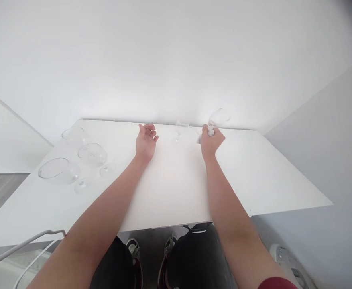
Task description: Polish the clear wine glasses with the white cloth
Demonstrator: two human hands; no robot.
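Note:
Near the table's back edge, my right hand (212, 142) is closed round a stemmed glass, its clear bowl (219, 118) tilted above the fingers. A crumpled white cloth or tissue (211, 131) shows in the same grip. To the left, my left hand (147, 140) rests over the table with palm turned up and fingers loosely curled, apart and holding nothing. Between the hands stands a small clear glass (182, 130), hard to make out against the white.
Three stemmed glasses, a far one (73, 136), a middle one (93, 154) and a near one (58, 170), are grouped on the left of the white table (169, 192). A wall backs the table. A pale cable (25, 243) runs at lower left.

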